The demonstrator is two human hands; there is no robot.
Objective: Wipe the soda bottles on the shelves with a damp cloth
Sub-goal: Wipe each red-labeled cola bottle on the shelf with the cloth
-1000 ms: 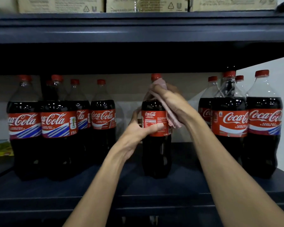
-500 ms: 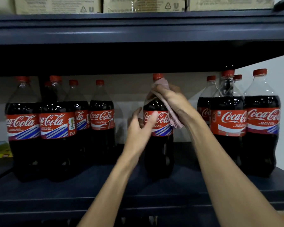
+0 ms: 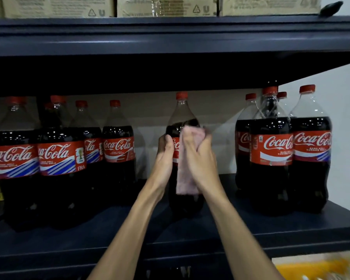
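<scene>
bottle (image 3: 182, 110) stands alone mid shelf (image 3: 251, 225). left hand (image 3: 164, 153) wraps round its left side. right hand (image 3: 198, 152) presses a pink cloth (image 3: 185, 178) on its front.

Shop stockroom, dark shelf (image 3: 170, 235), rowed cola bottles (image 3: 61, 158), cartons (image 3: 59, 7) above
</scene>
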